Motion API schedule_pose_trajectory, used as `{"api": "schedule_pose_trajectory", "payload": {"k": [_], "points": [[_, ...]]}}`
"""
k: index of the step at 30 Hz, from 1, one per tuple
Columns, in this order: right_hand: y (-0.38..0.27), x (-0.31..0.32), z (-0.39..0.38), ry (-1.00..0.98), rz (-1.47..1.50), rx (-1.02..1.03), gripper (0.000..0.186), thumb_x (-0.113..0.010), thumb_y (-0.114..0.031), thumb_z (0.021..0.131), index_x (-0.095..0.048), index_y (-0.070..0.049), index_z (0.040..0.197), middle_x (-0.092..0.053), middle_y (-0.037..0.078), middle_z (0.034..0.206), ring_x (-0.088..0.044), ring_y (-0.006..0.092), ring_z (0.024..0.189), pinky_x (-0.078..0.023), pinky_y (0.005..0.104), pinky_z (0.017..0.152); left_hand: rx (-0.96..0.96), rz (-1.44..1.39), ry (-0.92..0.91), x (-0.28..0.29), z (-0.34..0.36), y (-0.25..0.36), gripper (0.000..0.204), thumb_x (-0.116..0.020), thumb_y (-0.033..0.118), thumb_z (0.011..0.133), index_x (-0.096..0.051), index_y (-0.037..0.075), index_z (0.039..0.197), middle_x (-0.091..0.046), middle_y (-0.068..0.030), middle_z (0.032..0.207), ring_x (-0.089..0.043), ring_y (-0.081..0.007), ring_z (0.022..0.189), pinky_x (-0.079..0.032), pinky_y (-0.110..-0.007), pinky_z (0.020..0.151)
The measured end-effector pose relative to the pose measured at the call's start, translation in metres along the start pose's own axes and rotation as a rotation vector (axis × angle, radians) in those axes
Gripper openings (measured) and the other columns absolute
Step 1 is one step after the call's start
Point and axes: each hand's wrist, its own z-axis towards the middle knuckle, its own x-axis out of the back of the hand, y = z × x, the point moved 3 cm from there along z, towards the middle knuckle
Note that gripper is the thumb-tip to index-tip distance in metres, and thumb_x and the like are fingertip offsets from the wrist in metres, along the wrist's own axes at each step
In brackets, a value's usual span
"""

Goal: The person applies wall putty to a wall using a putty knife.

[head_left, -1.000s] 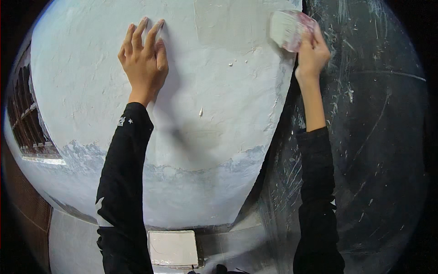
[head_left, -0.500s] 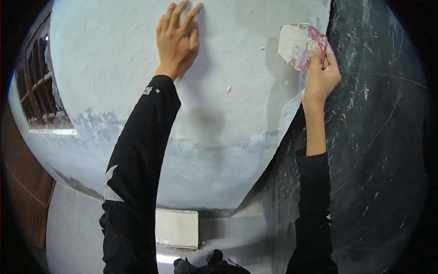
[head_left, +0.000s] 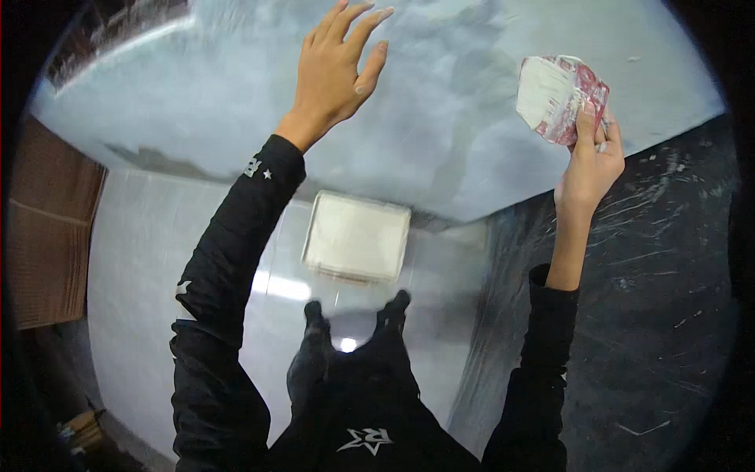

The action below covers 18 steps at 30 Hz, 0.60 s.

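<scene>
My right hand [head_left: 591, 161] grips a flat, reddish putty scraper [head_left: 578, 98] with the thumb on its near face. Thick white paste covers the scraper's left part, and smears run across the rest. My left hand [head_left: 334, 75] is raised in front of the wall, holding nothing, its fingers apart. Whether its fingertips touch the wall [head_left: 440, 118] I cannot tell. That wall is pale, with patchy blue-grey and white areas. Paste marks show on my left thumb.
A cream-white rectangular tub or block [head_left: 358, 236] sits on the shiny tiled floor [head_left: 181, 259] by the wall's foot, before my feet. Dark, paste-spattered sheeting [head_left: 637, 315] spreads along the right. A brown slatted panel [head_left: 51, 228] stands at the left, below a barred window [head_left: 110, 35].
The view has tilted down, bringing the floor, the cream-white tub or block and my legs into sight. My left hand has come away from higher on the wall. The scraper stays in my right hand.
</scene>
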Motion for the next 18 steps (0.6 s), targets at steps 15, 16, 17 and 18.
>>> {"api": "schedule_pose_trajectory", "payload": {"k": [15,16,17,18], "points": [[0.206,-0.052,-0.318,-0.478,-0.367,-0.645,0.027,-0.067,-0.01,0.095,-0.062,0.002,0.119,-0.07,0.008,0.091,-0.063,0.0101,0.08,-0.05,0.0261,0.071,0.766,-0.181,-0.49,0.008,-0.388,-0.045,0.036,-0.05,0.025,0.103,-0.059,0.004,0.131,-0.061,-0.0187,0.131,-0.054,-0.0375,0.125,-0.04,-0.043,0.107],[0.209,-0.059,-0.331,-0.541,-0.453,-0.652,0.029,-0.067,-0.008,0.093,-0.062,0.001,0.12,-0.07,0.009,0.088,-0.063,0.011,0.078,-0.05,0.0274,0.071,0.851,-0.229,-0.491,0.013,-0.397,-0.047,0.036,-0.05,0.026,0.103,-0.059,0.004,0.13,-0.061,-0.0184,0.13,-0.056,-0.0371,0.124,-0.041,-0.042,0.106],[0.215,-0.069,-0.34,-0.577,-0.515,-0.568,0.03,-0.067,-0.007,0.09,-0.062,-0.001,0.119,-0.07,0.013,0.084,-0.065,0.0143,0.076,-0.05,0.0285,0.072,0.892,-0.259,-0.465,0.012,-0.402,-0.054,0.034,-0.052,0.021,0.1,-0.06,0.0,0.125,-0.063,-0.0227,0.122,-0.057,-0.0407,0.117,-0.045,-0.043,0.1],[0.228,-0.071,-0.349,-0.585,-0.523,-0.591,0.03,-0.067,-0.007,0.09,-0.062,-0.001,0.119,-0.07,0.013,0.084,-0.065,0.0143,0.076,-0.05,0.0285,0.072,0.909,-0.262,-0.483,0.008,-0.408,-0.052,0.034,-0.052,0.021,0.1,-0.06,0.0,0.125,-0.063,-0.0227,0.122,-0.057,-0.0407,0.117,-0.045,-0.043,0.1]]}}
